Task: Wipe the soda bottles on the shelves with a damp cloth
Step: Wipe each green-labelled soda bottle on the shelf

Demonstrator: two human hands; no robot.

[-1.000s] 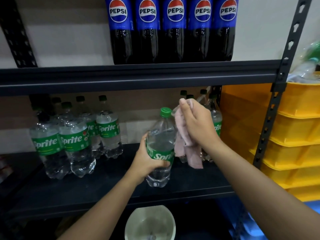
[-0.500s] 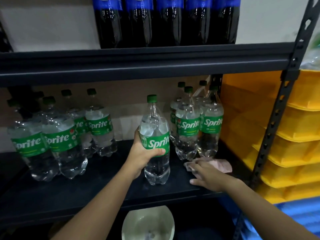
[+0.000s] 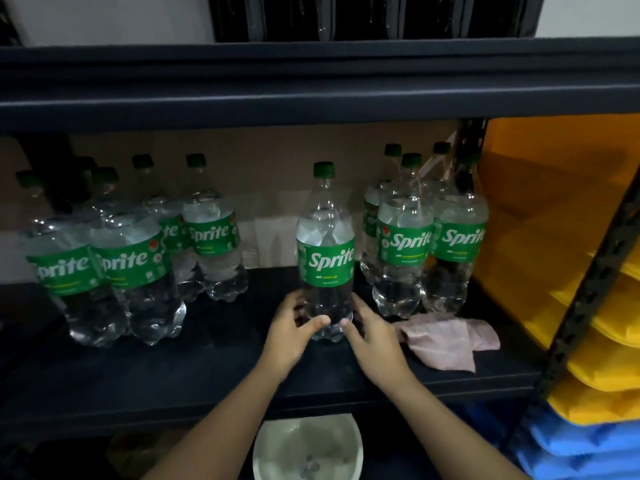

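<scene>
A clear Sprite bottle (image 3: 326,251) with a green cap stands upright in the middle of the dark shelf (image 3: 221,368). My left hand (image 3: 294,327) grips its base from the left, thumb across the front. My right hand (image 3: 370,332) holds the base from the right. The pink cloth (image 3: 446,339) lies crumpled on the shelf just right of my right hand, with neither hand on it. More Sprite bottles stand in a group on the left (image 3: 135,268) and a group on the right (image 3: 429,247).
Dark cola bottles (image 3: 374,15) fill the shelf above. Stacked yellow bins (image 3: 561,237) sit to the right behind a perforated black upright (image 3: 595,289), with blue bins (image 3: 571,448) below them. A white bowl (image 3: 308,448) sits under the shelf.
My right hand laid the cloth on the shelf and moved to the bottle's base. My left hand slid from the label down to the base. The view tilted down.
</scene>
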